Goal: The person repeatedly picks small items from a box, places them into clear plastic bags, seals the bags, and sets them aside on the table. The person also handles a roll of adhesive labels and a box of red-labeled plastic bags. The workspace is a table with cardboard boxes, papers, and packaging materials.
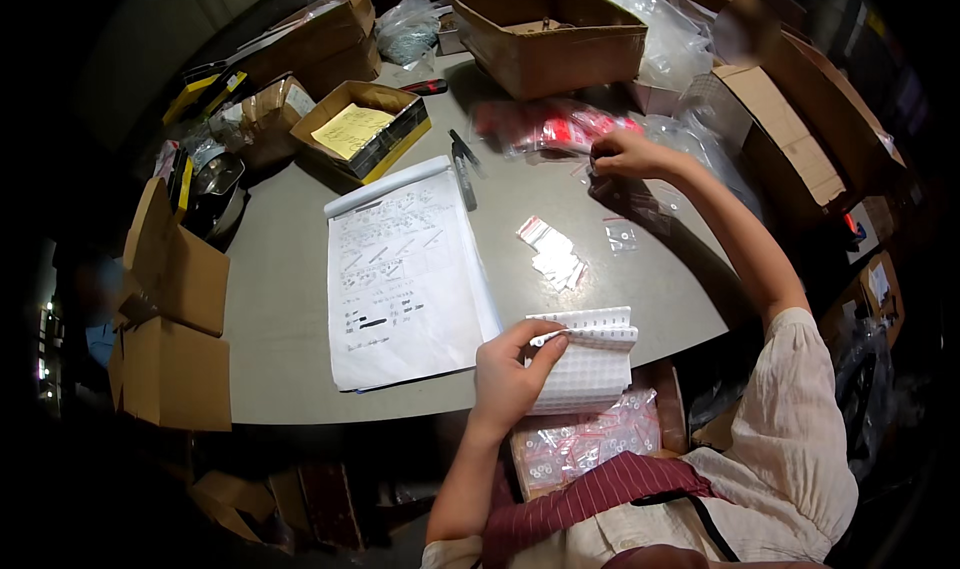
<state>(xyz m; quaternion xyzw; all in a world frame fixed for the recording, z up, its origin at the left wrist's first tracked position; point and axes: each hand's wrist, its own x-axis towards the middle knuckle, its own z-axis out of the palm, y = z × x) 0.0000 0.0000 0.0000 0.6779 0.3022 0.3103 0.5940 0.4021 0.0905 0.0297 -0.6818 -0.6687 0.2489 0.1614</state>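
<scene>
- White printed paper (590,374) sits layered at the near edge of the surface (280,319), pinched by my left hand (508,374).
- Right hand (625,156) curls beside clear-and-red bags (550,129); from here I can't tell its grip.
- I'd judge a light pinch best, sparing the paper creases; thin bags likely cling, so part them by their edges.

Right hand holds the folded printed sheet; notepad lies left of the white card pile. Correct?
Wrong hand: the head view shows the left hand holding the folded printed sheet. The notepad does lie left of the white card pile.
</scene>
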